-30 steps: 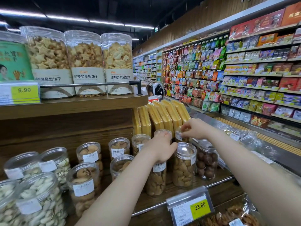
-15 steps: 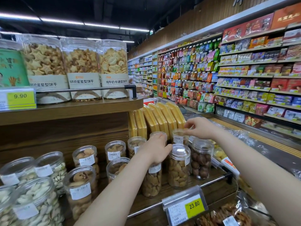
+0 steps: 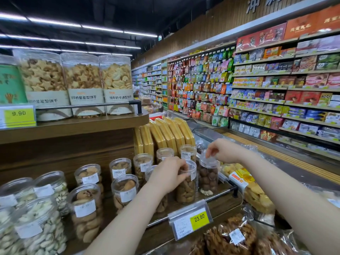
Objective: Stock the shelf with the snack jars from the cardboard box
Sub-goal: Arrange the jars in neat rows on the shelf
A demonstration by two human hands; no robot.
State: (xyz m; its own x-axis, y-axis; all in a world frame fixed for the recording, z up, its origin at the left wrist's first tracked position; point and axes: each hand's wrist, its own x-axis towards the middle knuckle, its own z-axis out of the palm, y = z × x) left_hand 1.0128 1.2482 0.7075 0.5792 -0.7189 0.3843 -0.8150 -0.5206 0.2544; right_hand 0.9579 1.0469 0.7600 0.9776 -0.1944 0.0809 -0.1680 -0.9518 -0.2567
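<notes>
A: Since the earlier frame my right hand (image 3: 223, 150) has come back off the rear jar and now sits over the lid of the dark-nut jar (image 3: 208, 173), fingers curled down onto its rim. Whether that is a real grasp or only a touch, I cannot tell. My left hand (image 3: 166, 173) has slid from the jar it covered to the top of the biscuit jar (image 3: 186, 183) just to its right, fingers wrapped over the lid edge.

B: So what does that mean for the stocking?

A: I'd judge I'm squaring up the front row now, not placing anything new. Both jars stand upright on the shelf (image 3: 217, 203), touching or nearly so, between my two hands.

B: And the box?

A: Not in view. More jars stand just left of my left hand, and pale-nut ones farther left again. Behind my hands lean yellow packs (image 3: 165, 133). Below my left wrist hangs the 23.80 tag (image 3: 191, 219) on the rail, with bagged snacks under it.

B: The room?

A: Above my left arm, an upper shelf with big biscuit tubs. Beyond my right arm, a long wall of packaged snacks under strip lights.
</notes>
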